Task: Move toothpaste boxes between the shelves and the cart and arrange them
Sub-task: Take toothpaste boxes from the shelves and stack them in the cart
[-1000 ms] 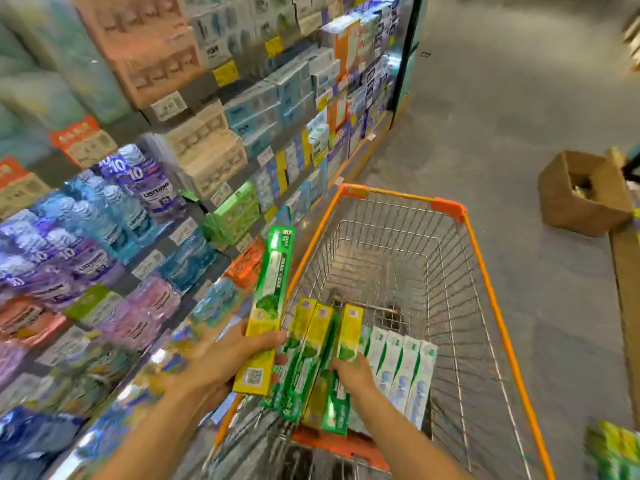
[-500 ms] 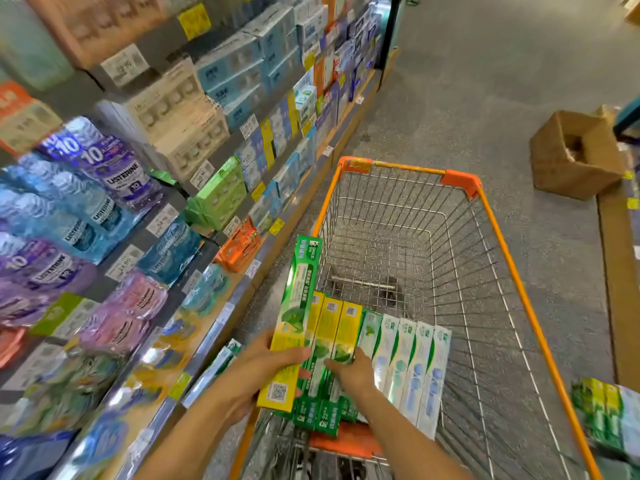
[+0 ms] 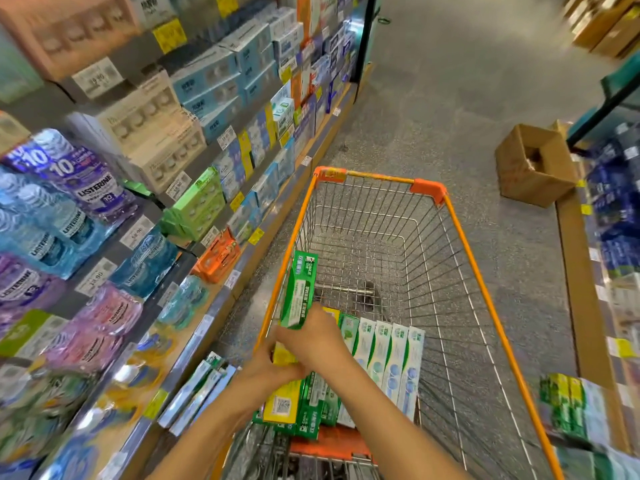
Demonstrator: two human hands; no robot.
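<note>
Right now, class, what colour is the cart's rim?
Orange, seen in the head view: the cart's rim.

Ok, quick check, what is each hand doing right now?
Left hand: grips the green and yellow toothpaste box near its lower end.
Right hand: fingers curled on that same box, above the left hand.

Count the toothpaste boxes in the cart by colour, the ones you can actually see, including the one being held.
Green and yellow box held by both hands: 1
White and blue boxes lying in the cart: 4
Green and yellow boxes lying in the cart: at least 3; the hands cover part of that row, so the exact number cannot be told
Total: at least 8
</note>
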